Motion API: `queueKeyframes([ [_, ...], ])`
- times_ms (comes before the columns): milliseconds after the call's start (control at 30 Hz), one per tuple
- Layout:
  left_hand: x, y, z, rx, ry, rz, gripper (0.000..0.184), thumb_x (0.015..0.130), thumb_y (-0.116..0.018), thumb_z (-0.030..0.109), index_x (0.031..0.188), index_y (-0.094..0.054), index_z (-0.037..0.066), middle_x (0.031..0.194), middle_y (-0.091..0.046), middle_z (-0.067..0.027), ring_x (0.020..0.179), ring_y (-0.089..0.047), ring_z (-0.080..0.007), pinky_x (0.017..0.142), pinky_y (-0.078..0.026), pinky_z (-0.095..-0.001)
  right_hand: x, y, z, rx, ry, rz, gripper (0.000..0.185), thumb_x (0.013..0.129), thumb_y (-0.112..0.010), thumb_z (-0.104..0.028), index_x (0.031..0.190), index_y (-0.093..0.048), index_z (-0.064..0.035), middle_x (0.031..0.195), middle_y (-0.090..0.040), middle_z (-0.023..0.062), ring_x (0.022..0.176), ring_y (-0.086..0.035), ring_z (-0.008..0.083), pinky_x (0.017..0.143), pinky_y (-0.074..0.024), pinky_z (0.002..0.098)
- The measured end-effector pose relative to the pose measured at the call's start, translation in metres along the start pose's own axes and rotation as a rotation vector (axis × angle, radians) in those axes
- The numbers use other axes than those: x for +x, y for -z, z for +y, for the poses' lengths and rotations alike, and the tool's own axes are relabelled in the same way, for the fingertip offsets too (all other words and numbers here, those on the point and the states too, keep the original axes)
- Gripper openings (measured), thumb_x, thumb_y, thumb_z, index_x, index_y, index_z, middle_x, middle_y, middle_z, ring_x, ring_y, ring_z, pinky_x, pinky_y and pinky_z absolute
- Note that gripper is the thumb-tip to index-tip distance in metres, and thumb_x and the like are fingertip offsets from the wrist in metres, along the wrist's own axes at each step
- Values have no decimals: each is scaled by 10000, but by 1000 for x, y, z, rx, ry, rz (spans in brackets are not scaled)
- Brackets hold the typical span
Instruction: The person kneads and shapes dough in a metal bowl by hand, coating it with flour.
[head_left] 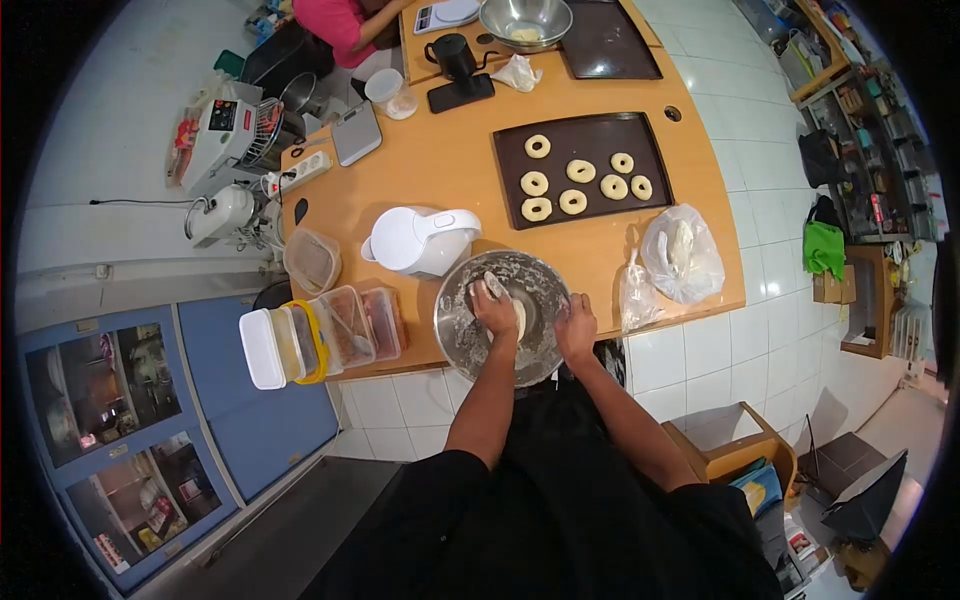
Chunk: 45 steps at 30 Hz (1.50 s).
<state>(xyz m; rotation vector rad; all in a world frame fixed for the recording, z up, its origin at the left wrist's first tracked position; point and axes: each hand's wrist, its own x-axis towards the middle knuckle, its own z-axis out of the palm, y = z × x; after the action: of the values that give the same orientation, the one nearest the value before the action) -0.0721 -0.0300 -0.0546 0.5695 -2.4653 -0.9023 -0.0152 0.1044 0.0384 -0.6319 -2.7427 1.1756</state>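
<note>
A large metal mixing bowl (455, 345), its inside smeared with flour and dough, sits at the table's near edge. Inside it, my left hand (492, 308) presses into a pale lump of dough (520, 318), fingers curled, with dough stuck around the fingertips. My right hand (576, 328) grips the bowl's right rim, thumb and fingers closed on it. Part of the dough is hidden under my left hand. Just behind the bowl stands a white electric kettle (410, 240).
A dark baking tray (600, 130) carries several dough rings. Plastic bags (683, 255) lie right of the bowl, plastic containers (345, 325) left. Farther back are a scale (357, 134), a black pitcher (453, 56), another metal bowl (540, 40) and a person in a pink sleeve (335, 28).
</note>
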Motion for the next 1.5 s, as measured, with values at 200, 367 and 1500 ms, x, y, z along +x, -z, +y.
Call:
queueKeyframes([
  [200,-2,33,13,342,-66,-458,227,763,-661,182,942,-677,43,759,-661,-207,733,-645,-407,706,-498,-498,-2,-3,3,-30,-13,-3,79,847,-540,-69,901,-518,-16,923,-542,204,788,-575,455,684,-458,534],
  [367,-21,46,14,439,-181,-770,247,880,-502,139,1087,-606,54,811,-680,-203,770,-666,-397,719,-503,-517,2,-6,3,-31,-5,-1,80,849,-545,-77,903,-523,-22,922,-544,195,775,-582,453,676,-468,534],
  [1500,-6,90,13,314,-431,-897,312,844,-614,285,1058,-595,59,1033,-615,-197,948,-620,-378,748,-519,-495,11,6,1,-52,42,-38,92,810,-550,-49,879,-521,4,904,-541,213,800,-579,448,687,-467,523],
])
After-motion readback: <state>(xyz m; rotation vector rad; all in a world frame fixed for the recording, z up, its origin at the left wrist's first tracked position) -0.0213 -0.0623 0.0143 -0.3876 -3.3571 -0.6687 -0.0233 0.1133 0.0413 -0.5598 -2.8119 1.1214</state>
